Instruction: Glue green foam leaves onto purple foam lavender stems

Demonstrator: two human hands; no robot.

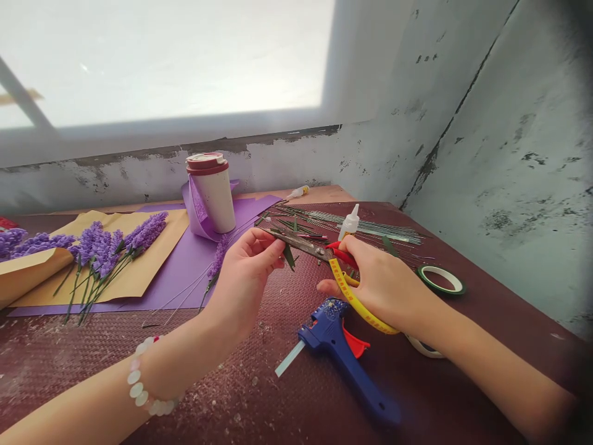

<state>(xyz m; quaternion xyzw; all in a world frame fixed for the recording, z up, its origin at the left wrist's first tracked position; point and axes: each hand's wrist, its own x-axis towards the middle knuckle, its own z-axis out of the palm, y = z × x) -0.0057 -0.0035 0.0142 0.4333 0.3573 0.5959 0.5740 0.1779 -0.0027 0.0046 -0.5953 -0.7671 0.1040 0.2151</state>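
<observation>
My right hand [375, 275] is closed around the red and yellow handles of a pair of scissors [345, 287], whose blades point left. The thumb and fingers of my left hand [248, 272] pinch a small dark green leaf [289, 257] by the blade tips. The blades overlap the leaf's upper end, so whether they are fully closed on it is hard to see. A single purple flower stem [217, 258] lies just behind my left wrist. Below the scissors rests a blue glue gun [345, 358] with a red trigger.
Purple flower bunches [99, 247] lie on tan paper [160, 256] over purple paper [250, 210] at left. A lidded cup [217, 201] stands behind. Green wires [370, 228], a white glue bottle [349, 224] and green tape [440, 280] are at the right.
</observation>
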